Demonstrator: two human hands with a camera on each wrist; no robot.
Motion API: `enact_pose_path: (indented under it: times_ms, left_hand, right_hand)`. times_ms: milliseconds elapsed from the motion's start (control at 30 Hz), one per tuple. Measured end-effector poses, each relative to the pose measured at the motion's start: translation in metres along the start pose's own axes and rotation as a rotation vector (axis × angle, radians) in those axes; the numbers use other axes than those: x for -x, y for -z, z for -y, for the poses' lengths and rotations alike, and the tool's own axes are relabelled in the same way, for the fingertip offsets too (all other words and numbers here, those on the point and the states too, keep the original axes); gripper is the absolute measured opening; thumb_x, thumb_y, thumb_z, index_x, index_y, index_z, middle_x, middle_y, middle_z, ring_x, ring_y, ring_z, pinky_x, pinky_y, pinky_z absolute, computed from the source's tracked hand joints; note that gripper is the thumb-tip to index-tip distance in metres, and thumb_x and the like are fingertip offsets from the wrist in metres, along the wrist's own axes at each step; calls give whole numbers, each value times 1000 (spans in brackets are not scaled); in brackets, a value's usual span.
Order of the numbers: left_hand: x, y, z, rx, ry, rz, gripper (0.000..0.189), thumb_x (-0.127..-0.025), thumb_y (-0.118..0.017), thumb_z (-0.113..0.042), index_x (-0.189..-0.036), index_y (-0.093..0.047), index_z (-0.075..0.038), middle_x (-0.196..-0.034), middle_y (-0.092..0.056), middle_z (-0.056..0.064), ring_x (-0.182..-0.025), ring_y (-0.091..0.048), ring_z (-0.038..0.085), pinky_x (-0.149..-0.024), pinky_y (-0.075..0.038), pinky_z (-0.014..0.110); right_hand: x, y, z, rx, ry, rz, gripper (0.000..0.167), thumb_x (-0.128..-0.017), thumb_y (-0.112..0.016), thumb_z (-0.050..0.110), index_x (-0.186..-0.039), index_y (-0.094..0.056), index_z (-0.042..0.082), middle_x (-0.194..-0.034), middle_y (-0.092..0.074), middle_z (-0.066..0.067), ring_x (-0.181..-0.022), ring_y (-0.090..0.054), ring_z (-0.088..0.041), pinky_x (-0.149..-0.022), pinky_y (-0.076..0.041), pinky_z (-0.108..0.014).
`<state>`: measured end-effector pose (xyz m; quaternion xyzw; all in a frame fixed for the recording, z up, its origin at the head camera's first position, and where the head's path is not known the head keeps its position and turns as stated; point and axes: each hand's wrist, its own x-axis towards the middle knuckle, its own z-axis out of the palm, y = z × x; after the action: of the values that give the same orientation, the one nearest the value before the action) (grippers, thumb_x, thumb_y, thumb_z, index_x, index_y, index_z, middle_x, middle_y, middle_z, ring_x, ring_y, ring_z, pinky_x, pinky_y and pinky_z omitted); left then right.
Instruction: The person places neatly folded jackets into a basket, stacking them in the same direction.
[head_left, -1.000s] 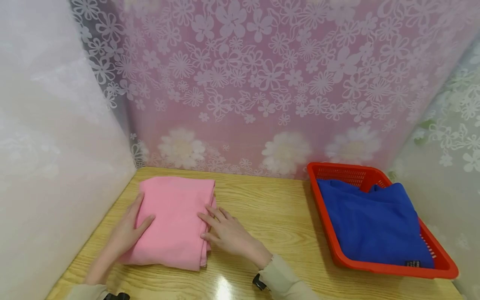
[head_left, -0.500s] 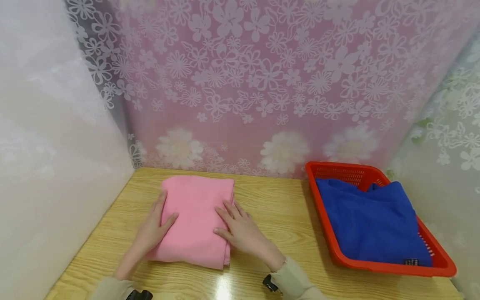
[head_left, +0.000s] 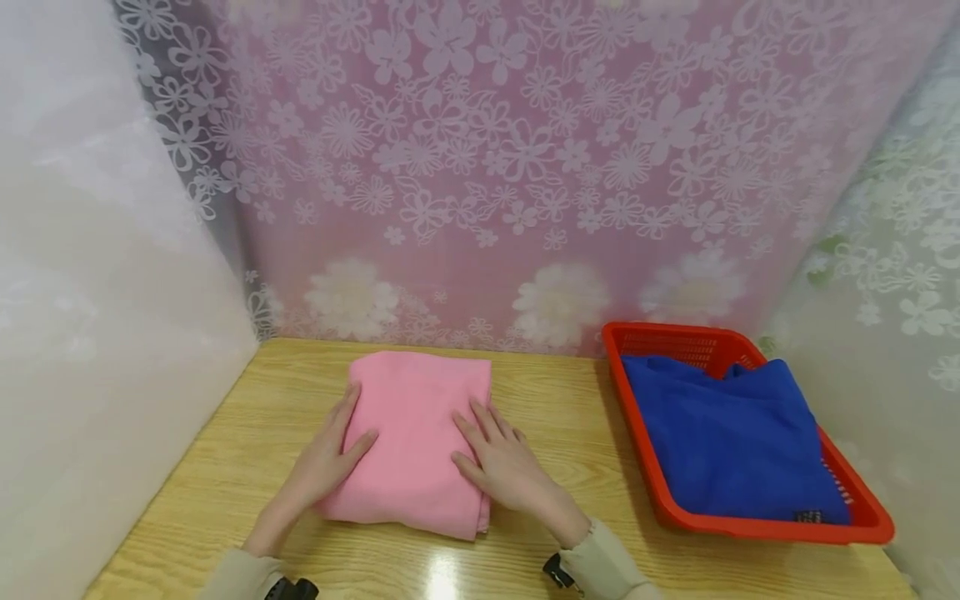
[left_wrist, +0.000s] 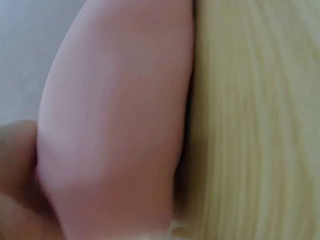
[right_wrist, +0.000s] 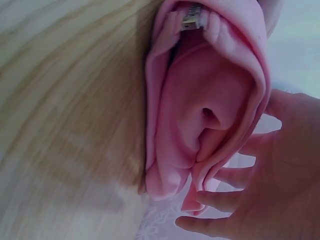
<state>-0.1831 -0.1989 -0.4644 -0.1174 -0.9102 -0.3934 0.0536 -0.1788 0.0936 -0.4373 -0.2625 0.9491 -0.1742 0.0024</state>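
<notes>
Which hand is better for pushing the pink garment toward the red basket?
Probably the left hand: it touches the pink garment on the side away from the red basket, so it could push. The right hand is on the nearer side.

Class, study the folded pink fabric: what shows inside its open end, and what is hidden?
The folded pink fabric opens onto more pink layers, with what looks like a metal zip at the edge. Deeper in, these layers cover whatever lies there.

- bskt [head_left: 750, 528]: red
- blue cloth [head_left: 727, 450] in bskt: solid colour, w/ blk tag [head_left: 808, 517]
- pink cloth [head_left: 416, 442] L of bskt: plain
- tbl [head_left: 570, 442] under bskt: yellowish wood grain
- backdrop [head_left: 465, 250] behind bskt: pink-purple, wht flowers
</notes>
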Motion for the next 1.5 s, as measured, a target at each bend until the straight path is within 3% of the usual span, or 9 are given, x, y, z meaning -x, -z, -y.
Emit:
enact_pose_path:
  times_ms: [167,367,500,700,1167,1500]
  left_hand:
    - [4,17,18,79,-34,90,71,-107,-50,-37,-165,-14,-17,-168,-14,17,-152,-16,45,-116,-20,67]
    - [7,17,25,-107,-33,116,72,-109,-44,-42,-165,-5,-20,-169,-11,15,-150,-19,47,-105,-12,82]
    - [6,10,17,-174,-31,106,73,-108,-42,-46,-165,-5,-18,-169,-12,14,-151,-19,45,-104,-11,84]
    - [4,-1,5,-199,-55,83,73,-108,-43,-44,-164,-10,-12,-168,-15,17,-149,-25,46,-103,-16,84]
    - [-6,-31,-23,-187,-53,112,74,-108,-43,-47,-164,-9,-13,-170,-12,10,-149,-27,42,-106,-19,81]
    - [-11,-58,-48,-178,-86,87,73,-107,-46,-45,-164,-15,-9,-169,-15,11,-147,-32,42,-105,-22,81]
  right_hand:
    - [1,-4,-2,12,5,2,60,-107,-46,43,-159,-35,16,-167,-20,-15,-149,-25,-47,-106,-33,-73]
    - [3,-7,-3,30,18,-5,60,-107,-46,44,-159,-35,16,-167,-21,-16,-148,-27,-47,-105,-33,-73]
    - [7,-4,-6,38,9,-9,59,-108,-45,42,-160,-35,16,-167,-21,-15,-147,-29,-47,-105,-34,-73]
    - [15,2,-13,36,-18,-9,58,-108,-46,40,-159,-35,17,-167,-21,-15,-148,-28,-46,-105,-34,-72]
    - [40,13,-41,2,-62,-37,59,-105,-51,39,-158,-37,16,-166,-24,-15,-145,-31,-49,-104,-34,-74]
    - [60,18,-75,-27,-78,-45,62,-105,-52,44,-160,-35,21,-166,-24,-13,-144,-32,-49,-101,-33,-77]
